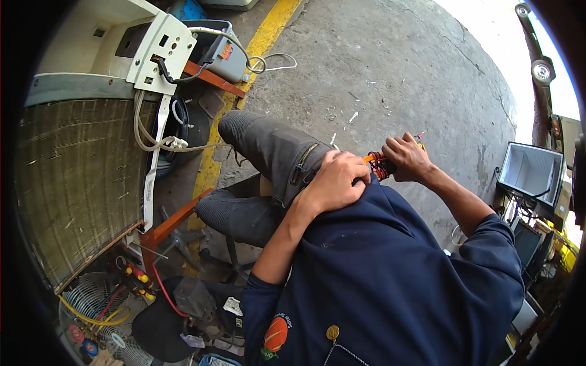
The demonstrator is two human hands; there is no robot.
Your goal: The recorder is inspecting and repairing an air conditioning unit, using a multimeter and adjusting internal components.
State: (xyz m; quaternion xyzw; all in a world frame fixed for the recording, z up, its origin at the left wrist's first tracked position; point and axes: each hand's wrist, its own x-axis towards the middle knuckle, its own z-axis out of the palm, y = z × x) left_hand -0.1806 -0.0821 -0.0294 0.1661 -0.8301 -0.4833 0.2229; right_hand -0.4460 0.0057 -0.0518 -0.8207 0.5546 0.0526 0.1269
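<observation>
Though partly hidden, red-black coil (379,171) jutting leftward from clasping right grip (406,158), left grip (337,180) unclear.

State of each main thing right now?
Left bare hand: back up, fingers bent, grip unclear
Right bare hand: closed around orange item with dark red coils
Wide brown metal fins: uncovered, scuffed
White metal panel: dark cable through one cutout
White-lined dark box: open

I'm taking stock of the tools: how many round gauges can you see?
2: a round red gauge and, below and right of it, a round blue gauge, both at the lower left near a metal wire fan grille. More may be hidden in the clutter.
</observation>
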